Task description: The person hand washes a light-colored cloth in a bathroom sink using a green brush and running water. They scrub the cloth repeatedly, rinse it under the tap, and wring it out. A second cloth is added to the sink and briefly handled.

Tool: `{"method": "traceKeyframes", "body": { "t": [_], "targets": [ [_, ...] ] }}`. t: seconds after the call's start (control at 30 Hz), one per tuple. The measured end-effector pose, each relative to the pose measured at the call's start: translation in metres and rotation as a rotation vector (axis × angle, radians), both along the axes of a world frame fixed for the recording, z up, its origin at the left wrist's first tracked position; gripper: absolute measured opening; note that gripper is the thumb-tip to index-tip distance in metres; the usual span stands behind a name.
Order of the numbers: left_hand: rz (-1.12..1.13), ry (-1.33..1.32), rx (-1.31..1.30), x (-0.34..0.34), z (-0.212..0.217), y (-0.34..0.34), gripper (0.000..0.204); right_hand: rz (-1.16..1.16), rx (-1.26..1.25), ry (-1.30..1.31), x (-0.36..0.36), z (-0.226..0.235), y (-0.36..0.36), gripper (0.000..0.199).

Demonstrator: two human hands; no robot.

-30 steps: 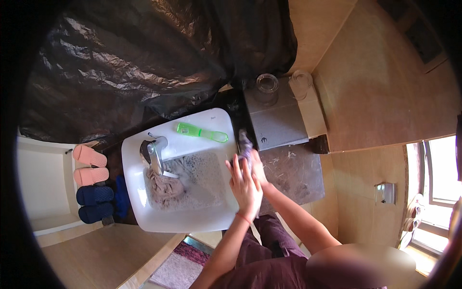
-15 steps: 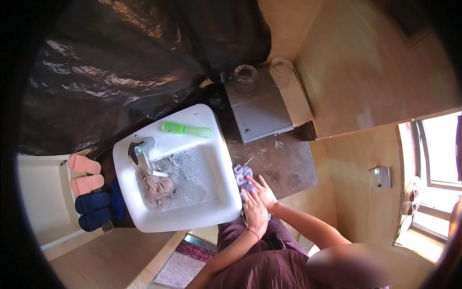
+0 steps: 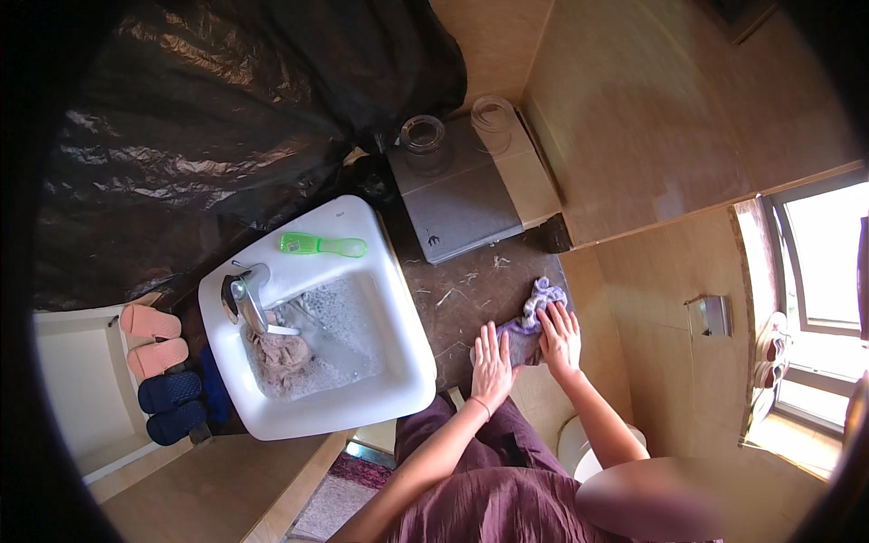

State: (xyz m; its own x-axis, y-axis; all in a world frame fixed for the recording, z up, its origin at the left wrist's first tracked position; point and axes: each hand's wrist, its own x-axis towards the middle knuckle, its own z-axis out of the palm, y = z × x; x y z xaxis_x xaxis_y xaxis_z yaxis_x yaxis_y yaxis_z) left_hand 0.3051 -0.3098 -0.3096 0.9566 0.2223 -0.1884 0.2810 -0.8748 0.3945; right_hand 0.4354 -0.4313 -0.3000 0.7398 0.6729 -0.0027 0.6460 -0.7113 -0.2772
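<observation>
Both hands press flat, fingers spread, on a purple cloth (image 3: 529, 321) on the dark counter (image 3: 471, 290): the left hand (image 3: 493, 359) pins its near edge, the right hand (image 3: 560, 337) its far side. Wiping goes best with palms kept flat. The sink (image 3: 412, 348) rim lies just left, a grey board (image 3: 462, 204) beyond, the wall right; open counter lies between.

Beside the white sink (image 3: 398, 362) a purple cloth (image 3: 532, 317) lies on a dark brown counter (image 3: 471, 290); on its rim, a green brush (image 3: 321, 244).
</observation>
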Motion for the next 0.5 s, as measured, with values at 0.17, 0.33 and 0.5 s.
{"method": "traceKeyframes", "body": {
  "t": [0.17, 0.33, 0.5],
  "targets": [
    [0.085, -0.039, 0.012, 0.018, -0.003, 0.028, 0.082, -0.193, 0.079, -0.014, 0.002, -0.004, 0.051, 0.054],
    [0.355, -0.031, 0.007, 0.010, 0.004, 0.045, 0.082, -0.094, 0.128, -0.018, 0.000, 0.000, 0.100, 0.045],
    [0.454, -0.118, -0.032, -0.036, 0.006, 0.021, 0.077, 0.465, 0.100, 0.139, -0.055, -0.017, 0.121, 0.048]
  ]
}}
